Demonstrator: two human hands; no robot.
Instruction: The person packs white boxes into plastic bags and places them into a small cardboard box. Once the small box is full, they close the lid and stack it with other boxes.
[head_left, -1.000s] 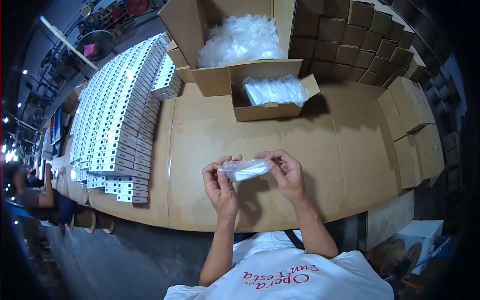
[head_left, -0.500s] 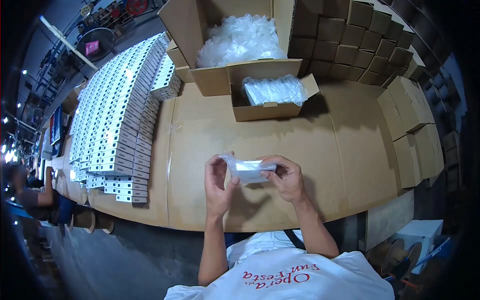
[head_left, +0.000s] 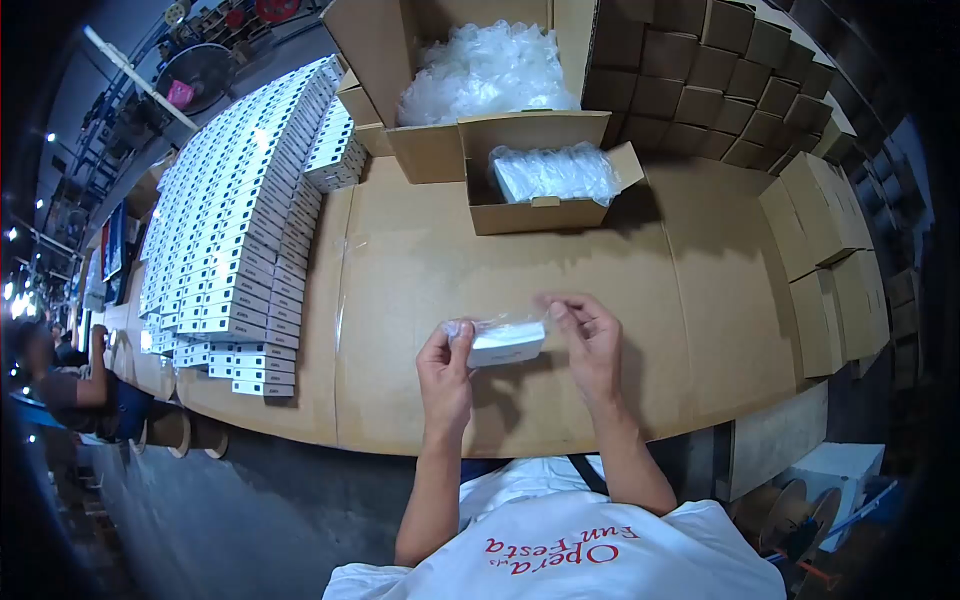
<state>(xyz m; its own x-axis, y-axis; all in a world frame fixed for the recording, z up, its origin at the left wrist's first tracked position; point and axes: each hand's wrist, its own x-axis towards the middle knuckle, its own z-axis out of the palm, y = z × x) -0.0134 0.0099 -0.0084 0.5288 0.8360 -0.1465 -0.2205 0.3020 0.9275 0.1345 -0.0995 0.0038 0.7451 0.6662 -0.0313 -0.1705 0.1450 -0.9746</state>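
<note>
A small white box (head_left: 507, 345) in a clear plastic bag is held above the cardboard-covered table, tilted slightly. My left hand (head_left: 445, 375) is closed on its left end, the thumb on top over bunched clear plastic. To the right of the box and a little apart from it is my right hand (head_left: 594, 345), its thumb and fingers drawn together at the tips. The fingertips are blurred, and what they pinch, if anything, cannot be made out. Beyond both hands stands an open carton (head_left: 535, 218) with bagged white boxes (head_left: 555, 175) lined up inside.
A large stack of white boxes (head_left: 235, 210) covers the table's left side. Behind the small carton stands a big open box (head_left: 430, 155) full of clear plastic bags (head_left: 490, 70). Brown cartons (head_left: 690, 60) are piled at the back right and right edge. Another person (head_left: 80, 390) sits far left.
My left hand has tightened round the box's left end. My right hand has come off the right end and moved slightly right, so more of the white box shows.
</note>
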